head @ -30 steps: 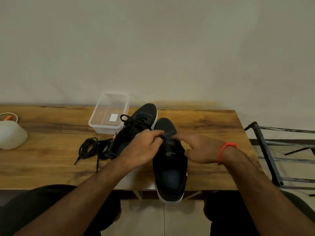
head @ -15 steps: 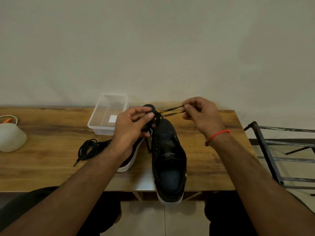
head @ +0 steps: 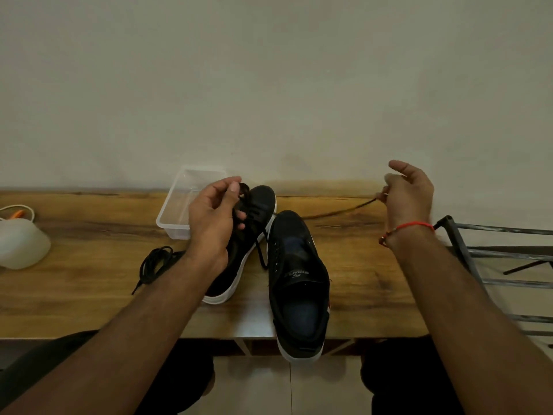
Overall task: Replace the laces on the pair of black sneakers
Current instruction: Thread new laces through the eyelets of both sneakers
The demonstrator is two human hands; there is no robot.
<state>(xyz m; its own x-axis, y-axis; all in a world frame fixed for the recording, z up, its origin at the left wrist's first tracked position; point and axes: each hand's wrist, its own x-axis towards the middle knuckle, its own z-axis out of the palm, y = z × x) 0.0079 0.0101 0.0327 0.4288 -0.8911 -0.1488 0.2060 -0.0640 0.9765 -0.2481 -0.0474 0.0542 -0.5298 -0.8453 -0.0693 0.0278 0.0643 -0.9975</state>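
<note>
- The near sneaker (head: 296,283), at frame centre on the bench (head: 359,265), shows empty eyelets.
- Right hand (head: 408,194) fingers pinch the lace (head: 338,212); left hand (head: 214,217) fingers curl on it.
- Threading seems only begun; the far sneaker (head: 254,217) is laced.

**Two black sneakers, one lace drawn out**

I see the right sneaker (head: 296,283) lying flat, toe pointing far, heel hanging over the table's near edge, eyelets bare, dark insole open to view. A black lace (head: 338,212) stretches taut from its toe away to the right. The left sneaker (head: 248,235) lies just beside it, angled, white sole showing, still laced. A loose bundled lace (head: 157,262) lies farther left.
</note>
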